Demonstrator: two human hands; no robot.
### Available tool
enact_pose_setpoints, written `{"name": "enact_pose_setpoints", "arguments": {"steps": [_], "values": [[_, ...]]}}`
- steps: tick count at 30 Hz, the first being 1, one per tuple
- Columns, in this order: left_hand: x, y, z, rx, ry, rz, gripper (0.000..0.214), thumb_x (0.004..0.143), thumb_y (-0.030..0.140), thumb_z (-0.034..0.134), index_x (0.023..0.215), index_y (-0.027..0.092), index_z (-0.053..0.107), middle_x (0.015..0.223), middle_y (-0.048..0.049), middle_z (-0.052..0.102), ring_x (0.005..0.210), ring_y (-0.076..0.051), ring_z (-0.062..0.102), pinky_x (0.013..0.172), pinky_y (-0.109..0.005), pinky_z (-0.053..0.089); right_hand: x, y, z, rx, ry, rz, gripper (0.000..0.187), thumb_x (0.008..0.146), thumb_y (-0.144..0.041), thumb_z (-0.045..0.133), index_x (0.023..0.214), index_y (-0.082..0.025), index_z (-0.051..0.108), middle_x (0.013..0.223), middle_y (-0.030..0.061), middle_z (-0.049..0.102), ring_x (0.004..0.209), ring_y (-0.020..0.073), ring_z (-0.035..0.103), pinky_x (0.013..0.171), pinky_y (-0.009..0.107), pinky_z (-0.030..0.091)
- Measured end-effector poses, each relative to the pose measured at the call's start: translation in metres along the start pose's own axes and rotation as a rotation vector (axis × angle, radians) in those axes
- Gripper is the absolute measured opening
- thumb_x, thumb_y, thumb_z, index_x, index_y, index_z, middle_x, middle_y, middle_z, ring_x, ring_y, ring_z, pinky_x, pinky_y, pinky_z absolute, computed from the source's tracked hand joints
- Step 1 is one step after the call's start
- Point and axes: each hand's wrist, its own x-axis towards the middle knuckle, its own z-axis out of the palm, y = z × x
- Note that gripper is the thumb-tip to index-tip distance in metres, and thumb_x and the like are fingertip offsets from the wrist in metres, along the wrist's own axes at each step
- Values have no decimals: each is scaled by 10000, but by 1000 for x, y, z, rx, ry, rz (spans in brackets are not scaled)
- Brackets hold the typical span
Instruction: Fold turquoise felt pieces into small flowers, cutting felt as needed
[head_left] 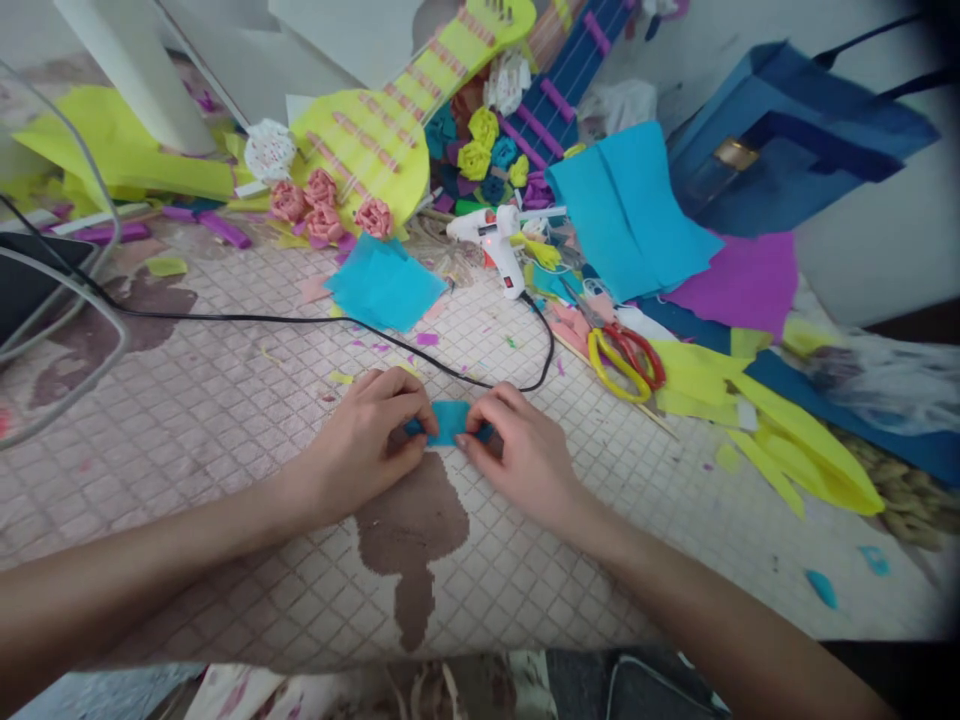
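Between my two hands lies a small strip of blue crepe paper (450, 422), low over the patterned cloth. My left hand (379, 425) pinches its left end between thumb and fingers. At the right end, my right hand (517, 445) pinches it the same way. Fingers cover both ends of the strip. A stack of blue paper squares (388, 282) rests farther back on the left. Beyond the right hand is a white hot glue gun (495, 245) with a small red light, its black cord (420, 345) passing just behind both hands.
Scissors with yellow and red handles (626, 360) lie at right, near yellow paper scraps (780, 430). At the back stand a yellow guitar-shaped cutout (375, 130) with pink paper roses (322, 205), a large blue sheet (637, 210) and a blue bag (795, 140). A grey cable (112, 300) loops at left.
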Motion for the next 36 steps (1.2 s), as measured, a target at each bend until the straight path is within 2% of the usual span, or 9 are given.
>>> {"name": "enact_pose_setpoints", "arguments": {"steps": [4,9,12,18,22,25,29,32,36], "values": [[2,3,-1,16,-10,5,116,843,190,521,801,170,627,926,-56,554,918,-217,510,843,-387,440,-1,3,-3,67,-11,-13,97,806,-120,556,824,-204,510,878,-7,550,712,115,530,644,255,384],[6,11,6,199,3,-41,227,846,362,578,740,162,567,866,-63,540,882,-246,499,786,-413,441,-2,7,-2,78,6,-30,128,793,-102,543,857,-206,504,889,0,557,729,128,533,652,265,386],[6,13,11,278,34,-64,202,801,312,630,732,168,507,873,-59,525,885,-254,495,752,-410,438,-3,7,-1,70,29,-39,131,785,-105,547,858,-205,505,894,2,558,739,132,533,657,269,386],[4,3,4,72,107,-98,178,736,158,635,803,180,472,896,-34,503,859,-202,516,750,-354,459,-3,9,-1,118,26,-46,115,796,-112,538,853,-206,506,906,5,549,746,130,529,660,268,393],[1,-5,-3,-27,64,-117,142,739,190,614,849,178,524,936,-41,537,865,-190,546,722,-320,474,-4,14,-3,191,15,-61,142,792,-82,524,869,-200,506,913,8,540,727,119,515,655,261,395],[1,-11,-8,-72,23,-104,208,729,251,629,913,182,561,963,-49,584,872,-193,565,728,-319,482,-5,20,-6,260,-4,-85,161,787,-81,525,892,-203,520,901,7,541,704,112,510,639,253,402],[8,-11,-16,-144,-18,-154,265,781,378,593,946,171,580,865,-48,626,766,-176,586,664,-300,486,-6,28,-10,400,43,-36,91,830,-153,512,906,-203,518,828,4,562,663,112,515,585,239,412],[20,-4,-19,-79,-63,-190,254,823,369,548,961,162,597,797,-41,635,716,-170,595,625,-279,462,-6,32,-10,413,120,-18,42,859,-197,495,891,-199,521,784,5,570,661,118,526,582,242,422],[37,4,-13,14,-116,-126,188,800,323,577,890,160,601,790,-41,626,714,-173,592,614,-271,437,-6,31,-9,358,97,-15,68,866,-213,501,918,-199,542,809,16,590,665,121,540,575,243,426]]}}
